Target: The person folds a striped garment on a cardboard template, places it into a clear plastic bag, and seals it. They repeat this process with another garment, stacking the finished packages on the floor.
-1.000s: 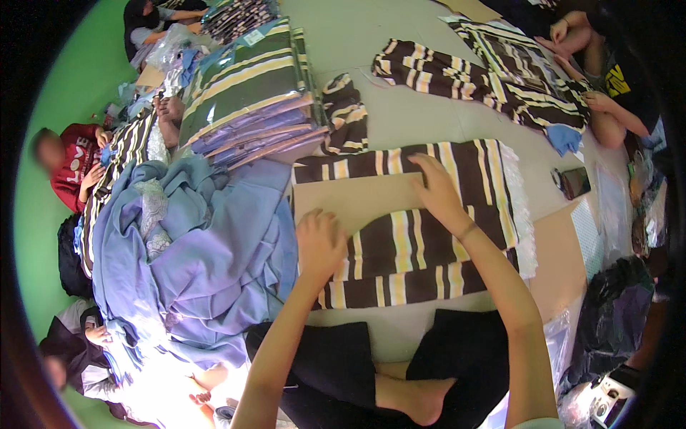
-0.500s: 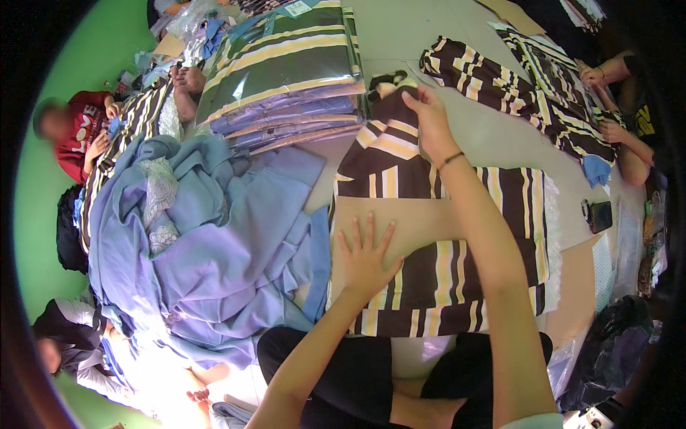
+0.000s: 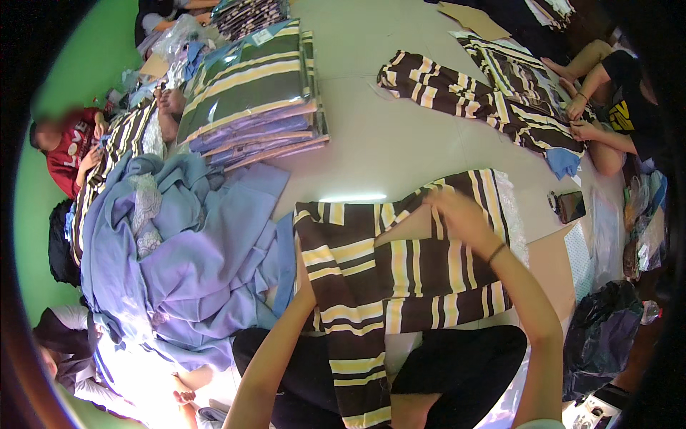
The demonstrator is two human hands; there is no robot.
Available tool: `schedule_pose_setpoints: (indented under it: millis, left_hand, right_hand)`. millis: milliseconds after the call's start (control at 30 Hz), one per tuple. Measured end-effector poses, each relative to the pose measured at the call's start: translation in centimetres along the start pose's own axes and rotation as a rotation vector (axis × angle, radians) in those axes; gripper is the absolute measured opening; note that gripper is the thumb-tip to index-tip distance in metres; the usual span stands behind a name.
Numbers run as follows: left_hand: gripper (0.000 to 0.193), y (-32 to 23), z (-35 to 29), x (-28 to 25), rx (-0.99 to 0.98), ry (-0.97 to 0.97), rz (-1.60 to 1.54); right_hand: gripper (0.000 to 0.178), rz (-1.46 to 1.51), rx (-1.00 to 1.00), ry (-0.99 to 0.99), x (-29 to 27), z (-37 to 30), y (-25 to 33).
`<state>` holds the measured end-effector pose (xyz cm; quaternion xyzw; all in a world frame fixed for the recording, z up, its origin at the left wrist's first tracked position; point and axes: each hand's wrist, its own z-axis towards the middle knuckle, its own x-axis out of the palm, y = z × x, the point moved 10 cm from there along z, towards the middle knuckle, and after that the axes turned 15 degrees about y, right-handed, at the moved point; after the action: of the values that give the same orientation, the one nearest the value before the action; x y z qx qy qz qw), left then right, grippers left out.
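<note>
In front of my crossed legs lies a brown garment (image 3: pixel 421 268) with yellow and white stripes. One striped sleeve (image 3: pixel 350 336) now hangs over its left side, down toward my lap. A tan piece of cardboard (image 3: pixel 411 227) shows between the folds. My right hand (image 3: pixel 457 214), a little blurred, has its fingers closed at the garment's far edge, where the cloth rises in a fold. My left forearm reaches to the garment's left side; the left hand itself is hidden beneath the sleeve.
Left of me is a heap of blue-grey cloth with lace (image 3: pixel 179 250), and beyond it a stack of bagged garments (image 3: pixel 250 93). A co-worker at right handles another striped garment (image 3: pixel 493 100). A phone (image 3: pixel 572 206) and black plastic bag (image 3: pixel 600 336) lie right.
The raised sleeve has come down toward me over the cardboard. My right hand has moved nearer and to the right edge area; my left hand, earlier flat on the cardboard, is now covered.
</note>
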<state>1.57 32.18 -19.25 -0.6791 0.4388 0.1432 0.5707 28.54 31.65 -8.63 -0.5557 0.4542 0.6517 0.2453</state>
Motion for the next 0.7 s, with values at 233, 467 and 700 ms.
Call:
schedule_pose_setpoints:
  millis: [233, 467, 700]
  left_hand:
    - [0.020, -6.7, -1.8, -6.3, 0.364, -0.318, 0.469]
    - [0.023, -5.1, -1.1, -6.1, 0.429, 0.178, 0.473]
    - [0.025, -2.9, -0.4, -7.6, 0.333, 0.248, 0.183]
  right_hand:
    - [0.028, -0.410, 0.361, 0.263, 0.4, 0.8, -14.1]
    - [0.012, -0.473, 0.153, 0.055, -3.6, -10.1, -7.8]
    - [0.028, -0.088, 0.173, -0.025, -2.7, -16.3, -7.5]
